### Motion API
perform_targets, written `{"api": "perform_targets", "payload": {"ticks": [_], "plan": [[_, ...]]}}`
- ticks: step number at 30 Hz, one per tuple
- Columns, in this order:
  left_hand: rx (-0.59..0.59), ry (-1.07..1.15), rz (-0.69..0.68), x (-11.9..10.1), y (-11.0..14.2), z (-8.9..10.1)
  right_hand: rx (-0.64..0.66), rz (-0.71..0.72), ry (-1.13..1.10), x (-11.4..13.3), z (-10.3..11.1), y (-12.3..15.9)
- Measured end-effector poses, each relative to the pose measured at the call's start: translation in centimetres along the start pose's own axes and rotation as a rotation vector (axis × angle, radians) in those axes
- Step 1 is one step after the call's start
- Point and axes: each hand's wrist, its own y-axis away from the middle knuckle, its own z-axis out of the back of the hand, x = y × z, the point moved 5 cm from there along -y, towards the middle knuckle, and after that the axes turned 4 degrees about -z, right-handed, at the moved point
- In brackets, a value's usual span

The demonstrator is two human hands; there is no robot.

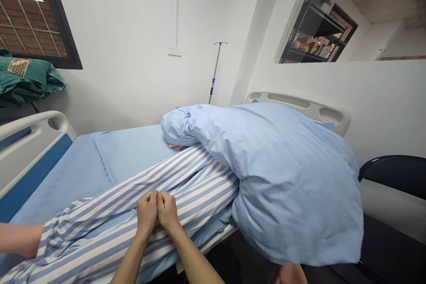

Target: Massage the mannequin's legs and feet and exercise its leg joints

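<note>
Two bare hands, your left hand and right hand together on blue-and-white striped cotton trousers, grip on the cloth unclear, long axis running lower left to upper right under a pale blue quilt, smooth blue bed sheet reaching a white plastic bed rail at left

- A hospital bed is standing with a white side rail and a white end board
- A blue sheet is covering the mattress
- A person's legs in striped trousers are lying on this sheet
- A light blue quilt is lying in a big heap over them

Left hand, right hand bare; forearms bare.
</note>
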Motion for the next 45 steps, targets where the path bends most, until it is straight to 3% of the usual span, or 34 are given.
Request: {"api": "perform_targets", "payload": {"ticks": [10, 17, 23, 29, 33, 37, 42, 45], "plan": [[0.018, -0.159, -0.047, 0.1, 0.6, -0.8, -0.036, -0.068, -0.146, -0.9, -0.2, -0.3], [0.060, -0.196, -0.039, 0.0, 0.6, -1.1, 0.054, 0.071, 0.080, 1.1, 2.1, -1.1], [0.049, -0.255, -0.078, -0.2, 1.0, -1.3, 0.021, 0.069, 0.174, -0.3, 3.0, -0.6], [0.067, -0.298, -0.071, -1.1, 0.8, -2.3, -0.019, 0.002, 0.001, -1.1, 3.3, -0.7], [-0.011, -0.119, -0.032, -2.4, 0.7, -3.7, -0.052, -0.061, -0.229, -1.6, 3.9, -1.1], [-0.029, -0.019, 0.001, -2.3, 1.1, -5.3, -0.054, -0.102, -0.379, -2.2, 4.0, -1.4], [-0.023, -0.082, -0.050, -1.4, 1.1, -5.7, -0.053, -0.122, -0.358, -2.3, 3.8, -1.6], [-0.009, -0.089, -0.065, -1.2, 1.0, -5.8, -0.015, -0.095, -0.219, -1.8, 4.5, -1.9]]}}
